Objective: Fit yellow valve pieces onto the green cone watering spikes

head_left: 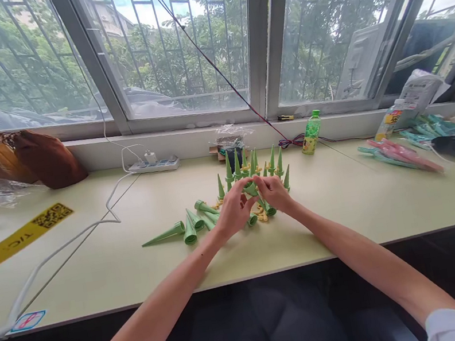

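Above the middle of the table, my left hand [236, 211] is closed round a hollow green plastic spike [250, 189], its wide mouth facing up toward me. My right hand [274, 193] meets it from the other side, fingers pinched at the spike's rim; any small part between those fingertips is hidden. Behind both hands, several green spikes [280, 160] stand upright with yellow fittings. Loose green spikes [189, 232] lie to the left of my left hand. Small yellow plastic pieces [263, 215] are scattered just below my hands.
A white power strip [154, 166] with a trailing cable sits by the window ledge. Behind the spikes is a small dark container [234, 155]. A green-labelled bottle [311, 134] stands to the right, with pink and teal packets [403, 155] farther over. A brown pouch [48, 158] rests at far left.
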`<state>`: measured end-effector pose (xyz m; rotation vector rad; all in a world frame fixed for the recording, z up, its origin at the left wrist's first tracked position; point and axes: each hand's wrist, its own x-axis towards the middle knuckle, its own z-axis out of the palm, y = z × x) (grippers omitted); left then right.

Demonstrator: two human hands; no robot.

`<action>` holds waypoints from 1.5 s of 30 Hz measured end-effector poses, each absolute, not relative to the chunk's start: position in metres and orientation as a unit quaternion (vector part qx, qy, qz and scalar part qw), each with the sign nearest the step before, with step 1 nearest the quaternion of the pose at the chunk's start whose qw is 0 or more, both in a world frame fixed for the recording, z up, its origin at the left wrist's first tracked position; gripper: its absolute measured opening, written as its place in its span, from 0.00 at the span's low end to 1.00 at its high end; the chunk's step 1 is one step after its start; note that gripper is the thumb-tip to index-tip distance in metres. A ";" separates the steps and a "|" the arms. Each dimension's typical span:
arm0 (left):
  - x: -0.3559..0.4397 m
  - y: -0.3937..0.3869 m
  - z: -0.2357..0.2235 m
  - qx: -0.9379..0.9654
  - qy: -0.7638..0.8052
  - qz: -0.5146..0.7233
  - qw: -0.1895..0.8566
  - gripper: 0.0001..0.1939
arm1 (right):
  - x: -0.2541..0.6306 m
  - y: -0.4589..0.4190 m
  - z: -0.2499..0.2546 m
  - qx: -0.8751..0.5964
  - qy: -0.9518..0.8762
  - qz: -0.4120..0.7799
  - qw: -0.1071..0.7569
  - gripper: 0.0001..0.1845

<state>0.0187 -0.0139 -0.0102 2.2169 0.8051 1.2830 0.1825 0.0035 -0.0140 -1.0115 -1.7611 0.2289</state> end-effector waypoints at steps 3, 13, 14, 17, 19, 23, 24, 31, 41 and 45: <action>0.018 -0.013 -0.011 0.816 0.284 0.464 0.195 0.19 | 0.182 0.004 -0.013 -0.422 -0.731 0.096 0.527 0.34; 0.012 -0.009 -0.017 0.850 0.272 0.446 0.065 0.18 | 0.178 0.004 -0.014 -0.425 -0.724 0.099 0.534 0.34; 0.012 -0.009 -0.017 0.849 0.274 0.447 0.060 0.18 | 0.178 0.004 -0.014 -0.427 -0.722 0.094 0.536 0.34; 0.013 -0.010 -0.015 0.840 0.286 0.457 0.066 0.17 | 0.177 0.003 -0.014 -0.430 -0.719 0.085 0.540 0.34; 0.015 -0.011 -0.013 0.831 0.288 0.468 0.083 0.16 | 0.176 0.003 -0.013 -0.430 -0.715 0.088 0.544 0.34; 0.018 -0.017 -0.008 0.815 0.281 0.482 0.153 0.18 | 0.176 0.001 -0.013 -0.432 -0.701 0.089 0.561 0.34; 0.019 -0.019 -0.007 0.808 0.287 0.484 0.177 0.19 | 0.177 0.001 -0.013 -0.435 -0.696 0.090 0.565 0.34; 0.018 -0.028 -0.003 0.706 0.343 0.512 0.348 0.26 | 0.177 -0.003 -0.013 -0.449 -0.682 0.094 0.569 0.35; 0.021 -0.038 0.003 0.560 0.318 0.405 0.649 0.34 | 0.169 -0.017 -0.011 -0.405 -0.726 0.052 0.553 0.30; 0.020 -0.047 -0.002 0.567 0.297 0.404 0.654 0.31 | 0.169 -0.022 -0.015 -0.384 -0.734 0.059 0.557 0.29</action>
